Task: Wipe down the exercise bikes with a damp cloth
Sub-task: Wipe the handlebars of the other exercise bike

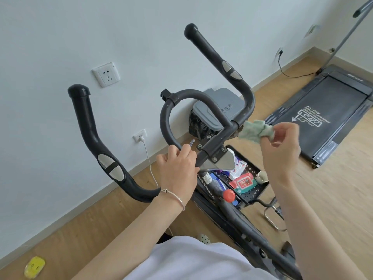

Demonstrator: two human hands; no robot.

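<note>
Green cloth (255, 130) bunched in the right hand (280, 144), just right of the bike's centre clamp (214, 147), with the left hand (177, 168) on the handlebar (167, 120).

The cloth looks soft, light and limp. It should fold round a tube easily, so it is best held as a wad with a flap left free to wrap the bar. The right hand's fingertips pinch it at its right end, and the loose end hangs toward the bar's right bend, very near or just touching it. The handlebar is rigid, smooth metal with rubbery grips, and probably slick once wet. The left hand, nearer and to the left, curls round the base of the centre loop. A small grey object (192, 142) pokes out from its fingers — I cannot tell what it is. The two hands are apart, with the clamp between them.
</note>
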